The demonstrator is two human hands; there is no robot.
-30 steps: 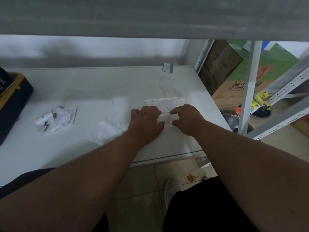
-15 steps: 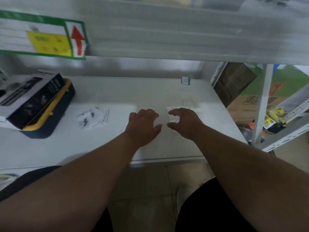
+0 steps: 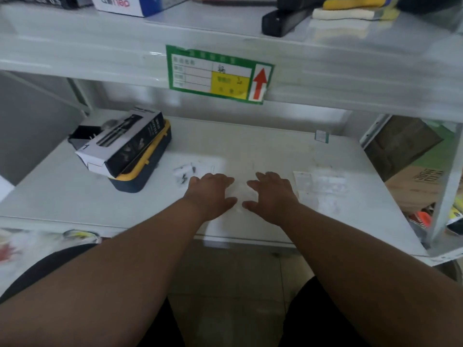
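Observation:
My left hand (image 3: 210,194) and my right hand (image 3: 271,196) lie side by side, palms down, fingers spread and fairly straight, over the front middle of the white shelf board (image 3: 250,146). Neither hand holds anything. A faint clear plastic bag (image 3: 240,194) lies on the board between the two hands. To the right of my right hand sit several small clear bags in a row (image 3: 320,182). Just left of my left hand lie small bags with dark metal parts (image 3: 186,172).
A black-and-white carton (image 3: 120,144) rests on a yellow-and-navy case (image 3: 142,171) at the left. The upper shelf edge carries a green label with a red arrow (image 3: 218,75). A small green tag (image 3: 321,136) stands at the back right. Cardboard boxes (image 3: 411,181) sit beyond the right upright.
The view has tilted up and swung left, so the upper shelf shows. Both hands let go of the row of small bags, opened flat and shifted left of it.

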